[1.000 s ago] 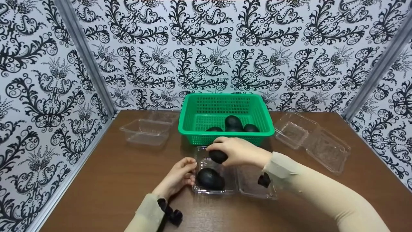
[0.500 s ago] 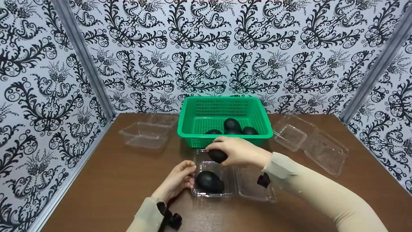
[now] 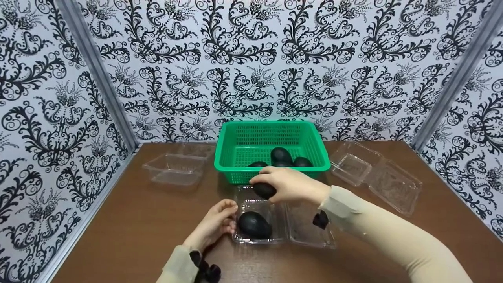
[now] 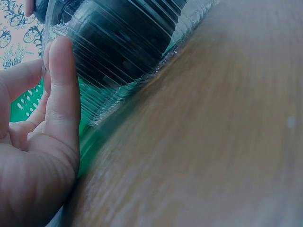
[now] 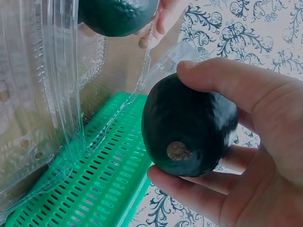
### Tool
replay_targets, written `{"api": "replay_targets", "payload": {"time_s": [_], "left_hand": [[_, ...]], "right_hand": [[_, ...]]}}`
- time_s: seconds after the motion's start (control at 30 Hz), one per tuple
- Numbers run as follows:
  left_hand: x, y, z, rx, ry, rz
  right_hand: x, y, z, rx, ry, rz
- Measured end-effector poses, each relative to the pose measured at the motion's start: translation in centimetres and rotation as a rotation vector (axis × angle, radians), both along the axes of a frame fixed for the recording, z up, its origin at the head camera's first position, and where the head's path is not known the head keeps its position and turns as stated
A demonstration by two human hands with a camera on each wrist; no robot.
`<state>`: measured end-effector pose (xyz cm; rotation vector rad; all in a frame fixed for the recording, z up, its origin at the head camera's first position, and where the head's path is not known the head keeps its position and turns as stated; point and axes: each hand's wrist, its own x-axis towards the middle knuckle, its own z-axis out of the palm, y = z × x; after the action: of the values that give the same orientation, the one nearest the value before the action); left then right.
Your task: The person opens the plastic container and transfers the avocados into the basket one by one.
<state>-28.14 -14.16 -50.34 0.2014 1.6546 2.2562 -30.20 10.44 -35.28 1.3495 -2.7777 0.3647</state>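
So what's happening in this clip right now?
A person is working with dark avocados at a brown table. The right hand grips one avocado above the far end of an open clear clamshell, in which another avocado already lies. The left hand touches the clamshell's left wall. Behind it, a green basket holds more avocados. Two more clear containers sit open, one on each side.

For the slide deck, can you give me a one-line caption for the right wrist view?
Right hand grips a dark avocado beside a clear clamshell, above the green basket.
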Motion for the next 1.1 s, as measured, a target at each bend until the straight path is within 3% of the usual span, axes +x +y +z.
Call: {"api": "replay_targets", "payload": {"time_s": [0.37, 1.1], "left_hand": [[-0.2, 0.1, 0.0, -0.014, 0.015, -0.013], [-0.1, 0.0, -0.2, -0.012, 0.021, -0.012]], "right_hand": [[-0.5, 0.6, 0.0, -0.003, 0.005, -0.019], [-1.6, 0.1, 2.0, -0.011, 0.033, -0.038]]}}
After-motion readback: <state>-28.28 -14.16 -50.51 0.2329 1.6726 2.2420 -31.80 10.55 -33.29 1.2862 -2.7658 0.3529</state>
